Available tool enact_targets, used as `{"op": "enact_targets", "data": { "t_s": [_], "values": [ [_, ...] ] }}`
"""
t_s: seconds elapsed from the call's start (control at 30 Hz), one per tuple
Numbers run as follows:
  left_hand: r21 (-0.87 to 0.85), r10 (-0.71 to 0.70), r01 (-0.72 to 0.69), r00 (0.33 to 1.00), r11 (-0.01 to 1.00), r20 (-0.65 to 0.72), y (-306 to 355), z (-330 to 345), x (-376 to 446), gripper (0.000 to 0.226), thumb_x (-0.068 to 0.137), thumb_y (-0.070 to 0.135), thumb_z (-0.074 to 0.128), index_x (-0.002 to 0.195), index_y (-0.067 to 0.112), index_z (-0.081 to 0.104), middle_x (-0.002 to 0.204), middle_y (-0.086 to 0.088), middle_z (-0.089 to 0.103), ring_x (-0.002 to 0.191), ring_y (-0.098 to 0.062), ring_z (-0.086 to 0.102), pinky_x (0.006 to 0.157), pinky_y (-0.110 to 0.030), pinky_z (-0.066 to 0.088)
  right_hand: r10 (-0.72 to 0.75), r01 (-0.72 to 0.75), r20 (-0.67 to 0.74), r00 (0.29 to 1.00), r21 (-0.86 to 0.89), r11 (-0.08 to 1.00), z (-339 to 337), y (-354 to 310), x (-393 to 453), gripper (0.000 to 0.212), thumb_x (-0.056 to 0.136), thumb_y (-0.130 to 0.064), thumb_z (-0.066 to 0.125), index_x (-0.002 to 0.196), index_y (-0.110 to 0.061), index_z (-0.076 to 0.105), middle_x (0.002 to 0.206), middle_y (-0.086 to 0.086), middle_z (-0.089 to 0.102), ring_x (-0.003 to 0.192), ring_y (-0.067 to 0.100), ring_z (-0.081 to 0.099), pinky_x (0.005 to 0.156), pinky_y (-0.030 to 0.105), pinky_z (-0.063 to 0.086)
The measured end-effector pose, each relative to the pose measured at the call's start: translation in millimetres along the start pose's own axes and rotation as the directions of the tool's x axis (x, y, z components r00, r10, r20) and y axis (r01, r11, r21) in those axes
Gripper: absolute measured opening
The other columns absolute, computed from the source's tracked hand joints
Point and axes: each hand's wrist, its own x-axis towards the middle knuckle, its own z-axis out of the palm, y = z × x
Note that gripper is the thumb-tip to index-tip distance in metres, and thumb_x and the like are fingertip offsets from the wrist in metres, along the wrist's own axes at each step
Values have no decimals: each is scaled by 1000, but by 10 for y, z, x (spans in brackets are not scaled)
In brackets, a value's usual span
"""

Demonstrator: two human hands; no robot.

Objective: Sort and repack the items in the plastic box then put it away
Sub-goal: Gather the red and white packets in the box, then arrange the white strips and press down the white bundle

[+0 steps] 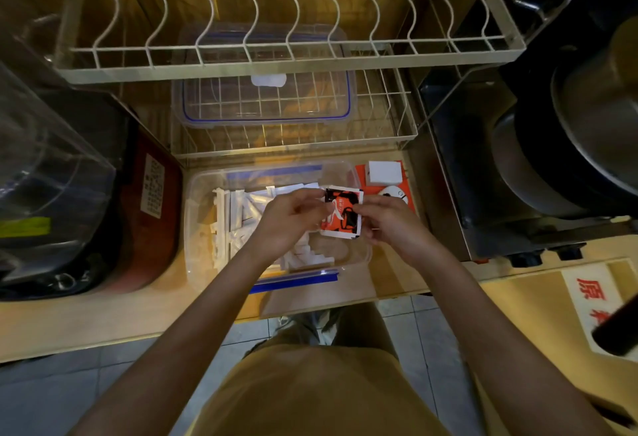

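Your clear plastic box (203,228) sits open on the wooden counter (103,315), directly in front of you and below the wire racks. Its blue clip flaps show at the far rim and the near rim. White sachets (248,208) fill its left and middle parts, some standing on edge in a row, others lying loose near the bottom.

You hold a red, black and white packet (341,213) over the right half of the box, clear of the contents. Your left hand (293,218) pinches the packet's left edge with curled fingers. Your right hand (390,225) grips its right edge, thumb on the face. The packet faces up toward you, slightly tilted.

The lid (266,104), clear with a blue seal line, lies on the lower wire rack (397,118) behind the box. The upper dish rack (276,21) overhangs it.

Just right of the box, a white block (385,173) lies on an orange sheet (362,175); a small white round object (393,194) lies beside your right hand on the same sheet.

To the left stands a dark red appliance (152,214) with a white label. To the right, stacked metal pans (569,145) rest on a dark stand.
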Motion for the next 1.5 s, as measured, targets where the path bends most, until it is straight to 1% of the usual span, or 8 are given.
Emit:
{"op": "enact_targets", "data": {
  "t_s": [0.23, 0.47, 0.7, 0.8, 0.9, 1.07, 1.2, 1.5],
  "values": [
    [21, -3, 1, 998, 1000, 61, -13, 54, 68, 44, 77, 2, 68, 119, 13, 56, 102, -20, 66, 90, -26, 67, 75, -38, 59, -22, 28, 46, 999, -145, 989, -56, 11, -29, 15, 91, -14, 54, 91, -8, 67, 72, 4, 62, 61, 13, 56, 56, 23, 44],
    [182, -159, 154, 987, 971, 13, -252, 190, 166, 38, 76, 0, 70, 112, 7, 60, 96, -5, 60, 85, -20, 61, 49, -16, 54, -232, 149, -265, 936, -299, 942, -82, 261, -66, 8, 89, -13, 57, 92, -18, 62, 82, -11, 60, 86, 21, 62, 81, 38, 52],
    [479, -52, 76, 997, 875, -63, -424, 394, 279, 28, 80, 11, 66, 108, 8, 65, 106, -13, 71, 94, -24, 67, 88, -32, 53, -272, 157, -265, 925, -386, 909, 10, 355, -85, 10, 87, -16, 62, 95, -18, 55, 76, -13, 53, 73, 11, 55, 73, 26, 49],
    [545, -4, 34, 998, 838, -57, -451, 419, 270, 20, 82, 14, 64, 101, 9, 69, 99, -12, 72, 91, -22, 67, 83, -24, 48, -272, 139, -254, 928, -440, 887, 11, 335, -94, 10, 88, -17, 61, 96, -19, 55, 79, -10, 54, 74, 9, 55, 76, 29, 50],
    [637, -1, 12, 1000, 771, -18, -489, 401, 285, 18, 83, 20, 61, 95, 10, 69, 95, -15, 69, 93, -25, 64, 86, -38, 52, -328, 124, -270, 905, -570, 812, 51, 290, -116, 22, 88, -22, 61, 109, -17, 57, 102, 0, 62, 89, 16, 61, 84, 33, 54],
    [568, -28, 9, 999, 823, 24, -422, 345, 251, 28, 92, 12, 46, 116, 9, 61, 109, -15, 70, 98, -24, 65, 87, -25, 45, -494, 258, -122, 861, -733, 630, 204, 145, -113, 21, 93, -13, 50, 112, -12, 60, 112, 6, 61, 89, 11, 57, 78, 19, 44],
    [560, -26, 9, 999, 829, 23, -423, 150, 200, 34, 86, 1, 51, 119, 8, 57, 100, -15, 72, 88, -19, 66, 67, -5, 40, -396, 309, 85, 914, -777, 548, 378, 97, 27, 28, 93, -3, 44, 111, -9, 65, 110, 8, 67, 98, 18, 64, 84, 22, 48],
    [804, -58, -189, 962, 563, 266, -491, 28, 173, 20, 80, 26, 63, 91, 12, 71, 100, -9, 70, 96, -24, 62, 80, -29, 46, -97, 118, 80, 992, -862, 492, 600, 168, 455, 23, 91, -3, 47, 105, 3, 64, 112, 20, 64, 103, 30, 61, 87, 33, 47]
  ]
}}
